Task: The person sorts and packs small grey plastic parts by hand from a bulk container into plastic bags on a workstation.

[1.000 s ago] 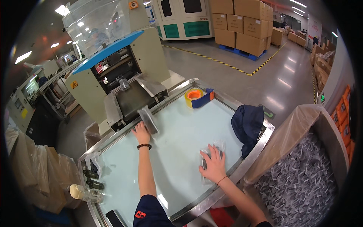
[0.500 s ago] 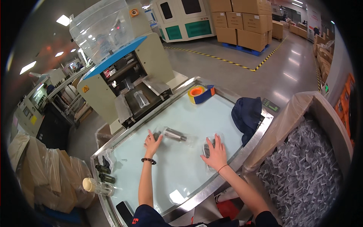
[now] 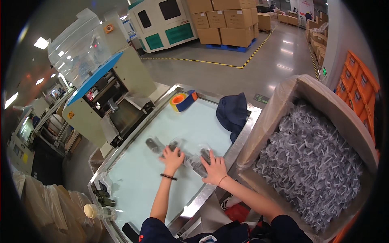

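Observation:
On the pale tabletop (image 3: 142, 190), my left hand (image 3: 173, 160) has its fingers curled down at a dark cylindrical part in clear plastic (image 3: 175, 143). To its right, my right hand (image 3: 215, 170) grips a clear plastic bag (image 3: 196, 165) with a dark cylindrical piece (image 3: 205, 154) inside, thumb and fingers around it. The crumpled plastic fills the gap between my hands, and what lies under it is hard to make out. Another dark cylindrical part (image 3: 154, 145), slightly blurred, lies beyond my left hand, touched by neither hand.
Yellow-orange tape (image 3: 177, 102) and a dark blue cap (image 3: 233, 113) lie along the far and right edges. A bottle (image 3: 99, 212) and phone (image 3: 130, 233) rest at left. A blue-topped machine (image 3: 109, 97) stands beyond; a big carton (image 3: 300, 81) of bagged parts (image 3: 308, 166) adjoins the right.
My left hand has moved right across the table, closer to my right hand. The bagged piece at my right hand has moved with it. The view has turned to the right.

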### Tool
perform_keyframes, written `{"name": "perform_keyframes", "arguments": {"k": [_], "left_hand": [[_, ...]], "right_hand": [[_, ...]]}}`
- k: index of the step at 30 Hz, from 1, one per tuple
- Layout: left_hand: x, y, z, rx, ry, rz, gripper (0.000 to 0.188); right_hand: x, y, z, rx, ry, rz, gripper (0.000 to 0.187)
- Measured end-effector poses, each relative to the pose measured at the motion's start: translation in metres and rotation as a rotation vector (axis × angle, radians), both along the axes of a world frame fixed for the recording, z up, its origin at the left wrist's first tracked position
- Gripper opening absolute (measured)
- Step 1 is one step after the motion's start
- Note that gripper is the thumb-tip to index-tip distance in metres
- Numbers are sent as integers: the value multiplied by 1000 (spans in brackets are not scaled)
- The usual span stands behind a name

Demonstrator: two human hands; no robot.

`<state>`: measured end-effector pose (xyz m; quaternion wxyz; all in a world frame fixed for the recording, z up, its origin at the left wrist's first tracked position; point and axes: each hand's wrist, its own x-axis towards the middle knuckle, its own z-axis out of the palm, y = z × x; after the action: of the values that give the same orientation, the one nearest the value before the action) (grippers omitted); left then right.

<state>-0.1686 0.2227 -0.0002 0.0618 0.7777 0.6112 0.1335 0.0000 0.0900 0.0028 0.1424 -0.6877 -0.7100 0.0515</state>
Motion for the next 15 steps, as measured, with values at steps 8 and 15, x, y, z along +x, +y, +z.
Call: {"name": "perform_keyframes", "arguments": {"k": [8, 15], "left_hand": [[-37, -101, 7, -104, 31, -230, 66], [4, -108, 22, -211, 213, -227, 97]], "right_hand": [[0, 8, 7, 33, 117, -19, 85], [80, -67, 77, 550, 359, -118, 86]]}}
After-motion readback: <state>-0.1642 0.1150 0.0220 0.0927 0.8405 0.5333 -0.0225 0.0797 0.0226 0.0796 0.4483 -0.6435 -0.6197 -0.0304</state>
